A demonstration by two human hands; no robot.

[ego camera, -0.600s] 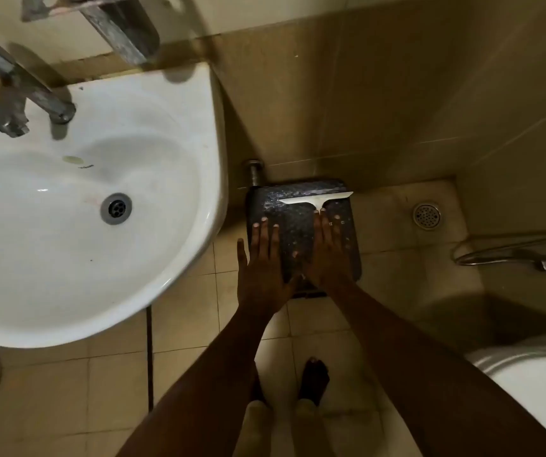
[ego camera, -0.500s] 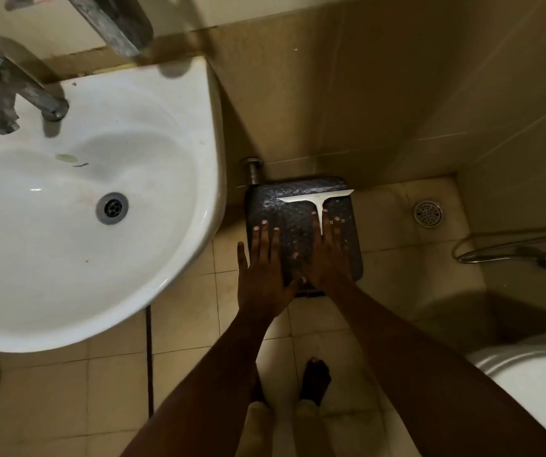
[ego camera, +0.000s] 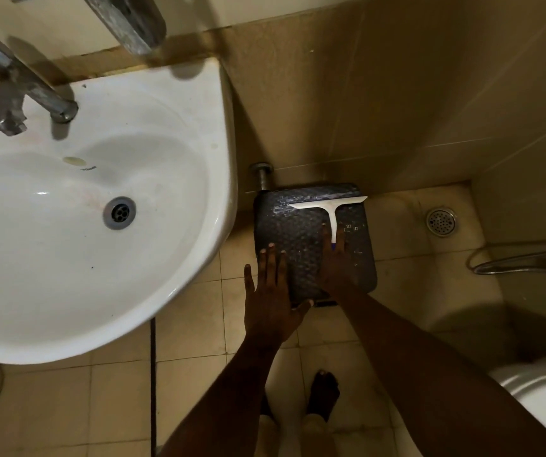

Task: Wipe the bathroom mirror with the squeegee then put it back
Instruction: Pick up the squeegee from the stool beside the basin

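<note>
Sink (ego camera: pixel 173 291): white basin at far left, tap above it; plays no part in this step.
Left hand (ego camera: pixel 270 291): released, fingers spread flat, hovering over the near-left corner of the stool; it grasps nothing and probably serves only for balance.
Stool (ego camera: pixel 285 258): dark, textured square top on the tiled floor against the wall, beside the sink; it carries the tool.
Squeegee (ego camera: pixel 331 209): white, T-shaped, lying flat; blade along the far edge of the stool, handle pointing toward the person, so it is easily reached.
Right hand (ego camera: pixel 336 258): fingers extended over the handle's end, not closed; whether it is reaching or letting go cannot be told.
Floor drain (ego camera: pixel 441 222): right, well apart.
</note>
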